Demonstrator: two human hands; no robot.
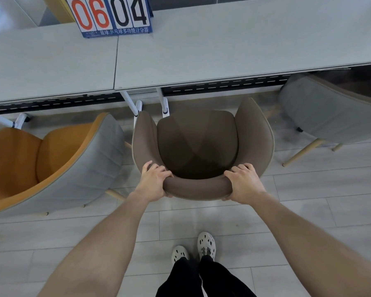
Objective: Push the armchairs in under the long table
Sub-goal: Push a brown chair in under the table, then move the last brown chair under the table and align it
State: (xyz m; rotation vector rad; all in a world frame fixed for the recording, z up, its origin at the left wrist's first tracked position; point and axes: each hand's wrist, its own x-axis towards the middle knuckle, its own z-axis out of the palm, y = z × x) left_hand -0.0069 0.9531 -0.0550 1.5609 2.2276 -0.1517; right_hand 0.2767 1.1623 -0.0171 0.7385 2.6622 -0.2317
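Brown armchair [198, 144]; orange armchair [15, 159] with grey back; grey armchair [321, 112]; pale grey table [201, 54]; scoreboard [114, 16] blue-framed, red 06, black 04; light grey floor [308, 211].

Long table [201, 58]: far side, spans L–R.
Scoreboard [111, 16]: on table, far L.
Middle armchair [198, 144]: ctr, just before table edge, facing it.
Left armchair [77, 159]: beside it, out from table.
Right armchair [326, 112]: R, front partly under table.
Left hand [153, 181], right hand [244, 183]: on L & R ends of middle armchair's backrest.
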